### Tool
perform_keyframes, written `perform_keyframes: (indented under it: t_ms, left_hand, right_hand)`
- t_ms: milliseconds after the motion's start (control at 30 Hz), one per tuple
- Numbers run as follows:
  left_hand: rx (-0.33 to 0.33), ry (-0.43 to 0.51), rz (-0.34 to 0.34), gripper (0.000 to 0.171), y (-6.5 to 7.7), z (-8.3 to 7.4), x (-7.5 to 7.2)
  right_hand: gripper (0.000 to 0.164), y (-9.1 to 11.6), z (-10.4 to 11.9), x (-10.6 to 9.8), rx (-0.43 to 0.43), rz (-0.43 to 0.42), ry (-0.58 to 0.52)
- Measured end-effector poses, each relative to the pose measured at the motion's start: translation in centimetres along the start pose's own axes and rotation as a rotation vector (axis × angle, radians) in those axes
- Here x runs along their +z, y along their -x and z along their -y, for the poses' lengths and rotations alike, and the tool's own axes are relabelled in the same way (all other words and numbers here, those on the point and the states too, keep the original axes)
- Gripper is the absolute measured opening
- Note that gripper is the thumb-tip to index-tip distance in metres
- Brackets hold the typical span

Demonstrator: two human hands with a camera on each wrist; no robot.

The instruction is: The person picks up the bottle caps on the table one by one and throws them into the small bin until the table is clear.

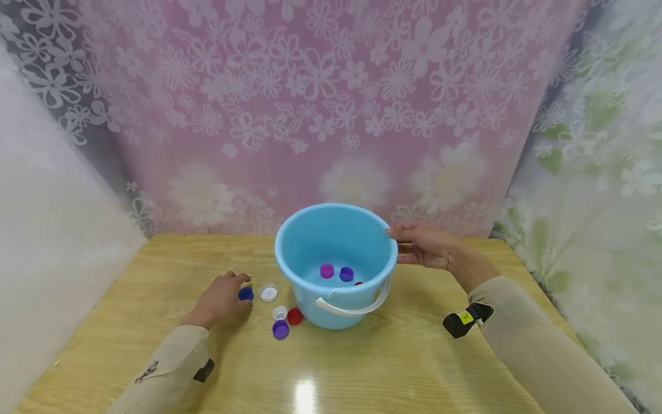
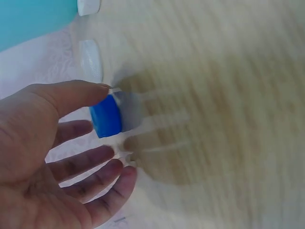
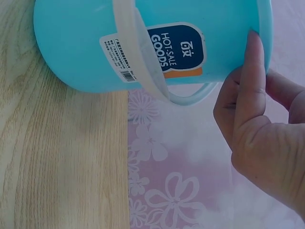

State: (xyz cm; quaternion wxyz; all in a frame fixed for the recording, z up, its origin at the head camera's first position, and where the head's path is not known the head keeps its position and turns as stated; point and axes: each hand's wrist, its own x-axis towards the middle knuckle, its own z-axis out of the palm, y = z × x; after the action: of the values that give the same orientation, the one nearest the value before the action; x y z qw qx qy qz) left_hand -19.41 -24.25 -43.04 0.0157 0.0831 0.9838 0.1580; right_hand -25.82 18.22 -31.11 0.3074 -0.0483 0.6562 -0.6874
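Note:
A light blue bucket [image 1: 336,307] stands upright on the table, a pink cap [image 1: 327,271], a purple cap [image 1: 346,274] and part of a red one inside. My right hand [image 1: 426,246] holds its rim at the right; in the right wrist view, one finger [image 3: 254,71] lies along the outer wall. To the left, my left hand [image 1: 224,299] is around a dark blue bottle cap [image 2: 106,117], thumb at its upper edge and the other fingers spread. Beside that cap lie a white cap [image 1: 269,293], a clear-white cap [image 1: 280,313], a red cap [image 1: 295,316] and another purple cap [image 1: 281,329].
The bucket's white handle [image 1: 357,311] hangs down at its front. A wooden table [image 1: 393,368] carries everything, with a pink flowered curtain [image 1: 331,115] behind its far edge. Pale drapes [image 1: 610,172] border the sides.

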Motion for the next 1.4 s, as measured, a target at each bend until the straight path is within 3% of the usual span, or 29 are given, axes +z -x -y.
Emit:
perform_keyframes:
  t_ms: [200,433,867,1000,1167,1400]
  left_hand:
    - [0.037,0.015,0.014,0.029,-0.1,0.2,-0.1]
    - [0.008,0.042,0.037,0.029,0.1,0.1,0.0]
    - [-0.017,0.002,0.019,0.032,0.5,0.4,-0.5]
    - [-0.005,0.022,-0.026,0.038,0.6,0.7,-1.9]
    - [0.036,0.059,-0.131,0.039,1.3,0.4,-4.8]
    - [0.070,0.232,-0.277,0.046,1.2,-3.0,-8.8]
  right_hand:
    - [0.022,0.0,-0.2,0.0,-0.002,-0.014,-0.005]
    - [0.023,0.1,-0.3,0.0,-0.006,0.004,-0.019]
    - [0.032,0.1,-0.2,0.2,-0.008,-0.019,-0.008]
    - [0.033,0.2,-0.3,0.1,-0.011,-0.028,-0.014]
    - [0.034,0.0,-0.3,0.3,-0.019,-0.026,-0.015]
    - [0.034,0.0,-0.4,0.1,-0.014,-0.024,-0.027]
